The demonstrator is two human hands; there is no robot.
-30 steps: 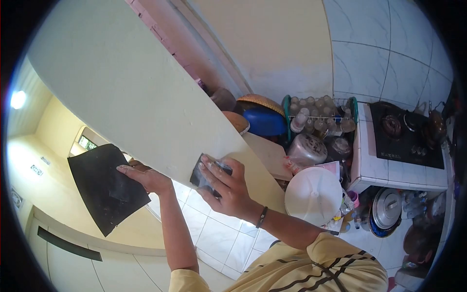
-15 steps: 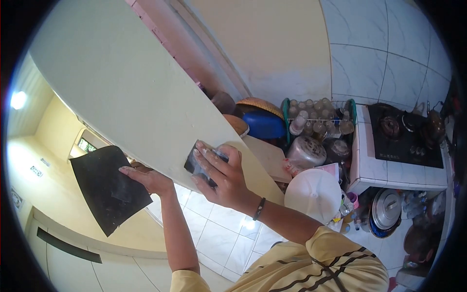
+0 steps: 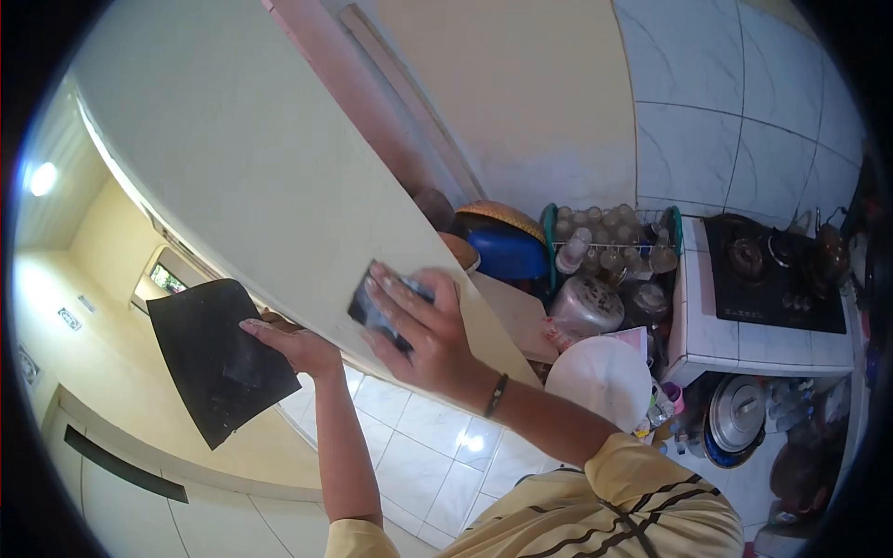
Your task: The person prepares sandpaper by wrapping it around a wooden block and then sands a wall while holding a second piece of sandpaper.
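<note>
My left hand pinches the right edge of a large black sandpaper sheet, thumb on its near face. The sheet hangs beside the edge of a tall, pale door panel, with light dusty marks on it. Flat against the lower part of that panel, my right hand presses a small piece of dark sandpaper under its fingers. White dust coats the fingertips of this hand, which is slightly blurred. A dark band circles the right wrist.
Right of the panel are a dish rack with glasses, a blue basin, a metal pot and a round white lid-like item. A black gas stove sits on a tiled counter. Below is white tiled floor.
The camera view has shifted slightly. My right hand and its sandpaper have slid a little across the panel. My left hand still holds the sheet, now slightly farther right in view.
</note>
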